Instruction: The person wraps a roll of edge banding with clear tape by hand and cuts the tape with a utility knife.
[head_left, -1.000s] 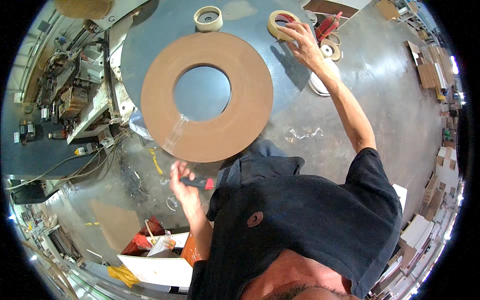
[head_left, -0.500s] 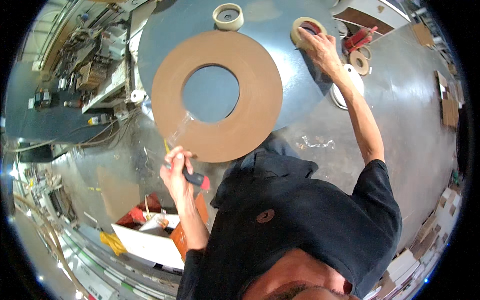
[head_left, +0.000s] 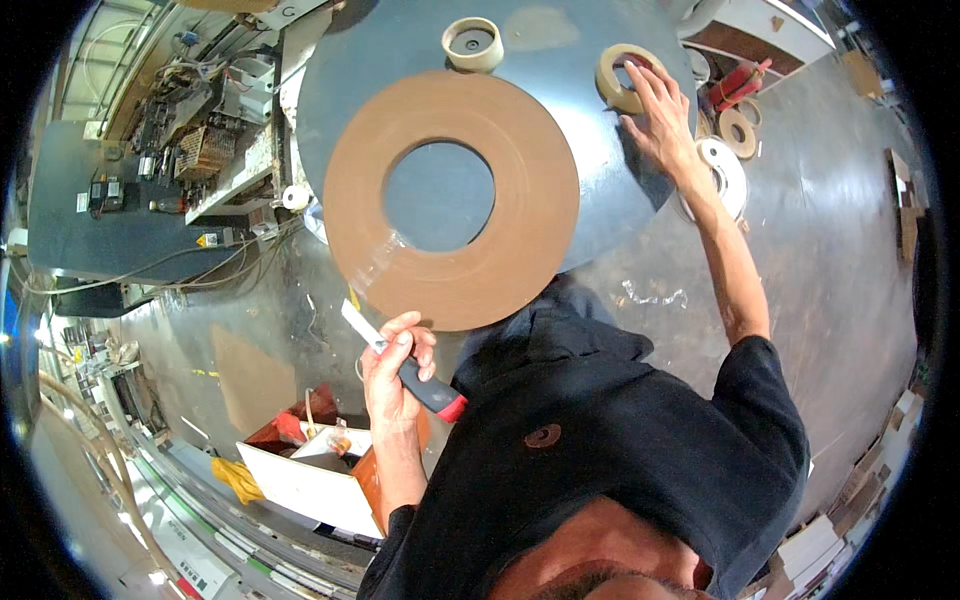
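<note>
My left hand point(head_left: 393, 378) is closed round a utility knife point(head_left: 428, 390) with a black handle and red end. Its pale blade points up and left, just off the near edge of a big brown ring-shaped roll point(head_left: 535, 190) lying flat on the blue-grey round table point(head_left: 350, 50). Clear tape point(head_left: 382, 262) crosses the roll's lower left side. At the table's right, my right hand point(head_left: 662, 125) has its fingers spread over the right side of a cream tape roll point(head_left: 608, 80); whether they touch it is hard to tell. It grips nothing.
Beyond the brown roll stands a small cream tape roll point(head_left: 472, 45). Right of the table are several rolls, a white one point(head_left: 728, 180) among them, and a red cylinder point(head_left: 738, 85). An open white box point(head_left: 310, 485) sits lower left, below a cluttered bench point(head_left: 235, 165).
My right hand has drawn back slightly from the tape roll, its fingers spreading. My left hand has moved right with the knife, whose blade now shows clearly.
</note>
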